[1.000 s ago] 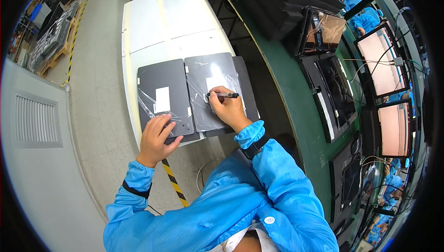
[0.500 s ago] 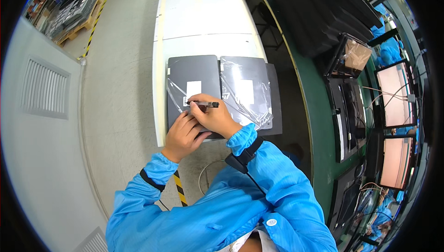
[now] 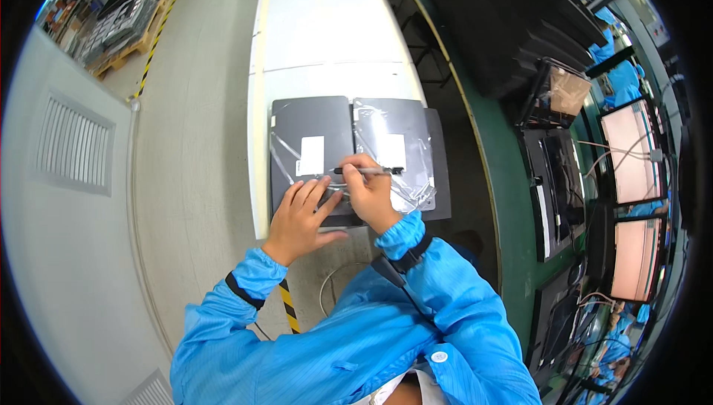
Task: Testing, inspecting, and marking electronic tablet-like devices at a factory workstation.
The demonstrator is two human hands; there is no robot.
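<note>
Two dark grey flat panels lie side by side on a white table. My left hand (image 3: 295,219) rests on the lower part of the left panel (image 3: 310,117), its fingers spread and flat. Above those fingertips, a white label (image 3: 313,154) sits on that panel. My right hand (image 3: 373,198) pinches a black-tipped pen (image 3: 371,171), held level across the gap between the panels. The pen's tip points left, apart from the label. Clear film wraps the right panel (image 3: 371,115), which carries a white label (image 3: 392,150), partly behind my right hand's fingers.
The white table (image 3: 327,26) stretches away from me. To the right runs a green workbench (image 3: 512,219) with stacked black foam (image 3: 505,26) and lit monitors (image 3: 635,160). A grey cabinet (image 3: 74,204) stands left. A loaded pallet (image 3: 130,33) lies far left on the floor.
My right hand has moved right with the pen, off the left panel's label. My left hand's fingers have spread out, and more of that label shows.
</note>
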